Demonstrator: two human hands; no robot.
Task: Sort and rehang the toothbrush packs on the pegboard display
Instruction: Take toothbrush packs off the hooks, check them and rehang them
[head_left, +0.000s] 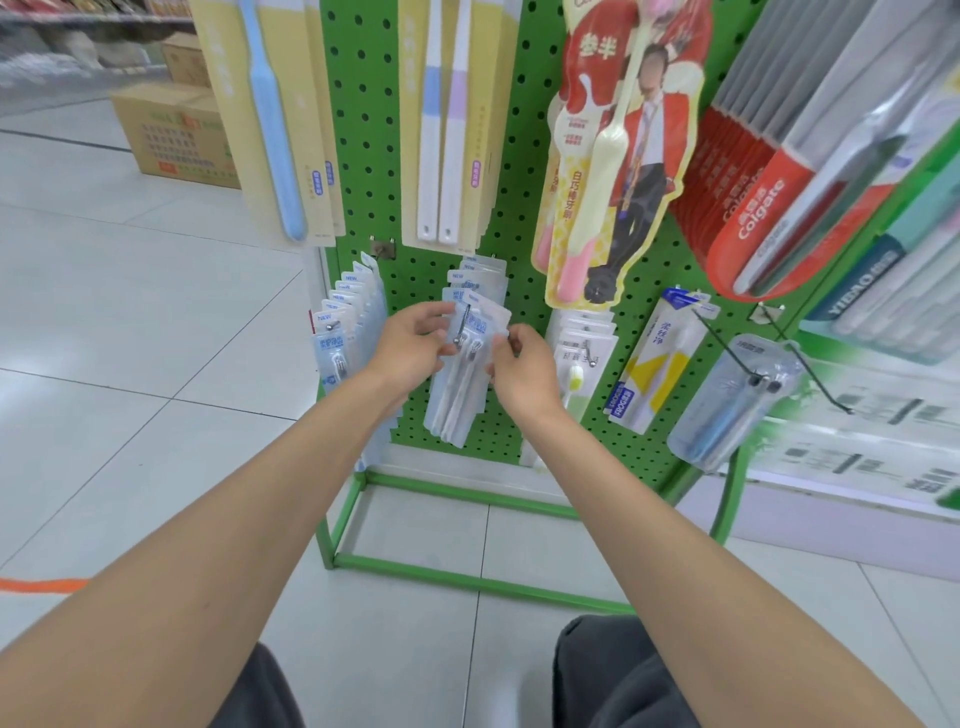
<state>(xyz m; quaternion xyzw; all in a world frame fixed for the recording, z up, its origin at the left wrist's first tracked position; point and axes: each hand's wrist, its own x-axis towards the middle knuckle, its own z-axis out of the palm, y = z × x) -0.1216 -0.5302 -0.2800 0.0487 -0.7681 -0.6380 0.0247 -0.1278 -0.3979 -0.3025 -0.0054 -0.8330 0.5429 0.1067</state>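
Both hands are working at the lower middle of the green pegboard, where a clear toothbrush pack is hanging at the front of a stack on a metal peg hook. The pack's long axis is running close to vertical, header card up at the hook, handle ends pointing down toward the floor and leaning slightly left. The left hand is curling its grip round the pack's upper left edge, right by the hook's ball tip, while the right hand is pinching the header card's right edge between thumb and fingers. Just left, a fanned row of blue-and-white packs is hanging on its own hook; just right, packs with a yellow-bristled brush are crowding close behind the right wrist. Further right a white-and-yellow pack and a clear pouch on a long black hook are hanging tilted. Above, a red shaped pack and Colgate packs are overhanging the row — cardboard boxes are sitting on the floor behind.
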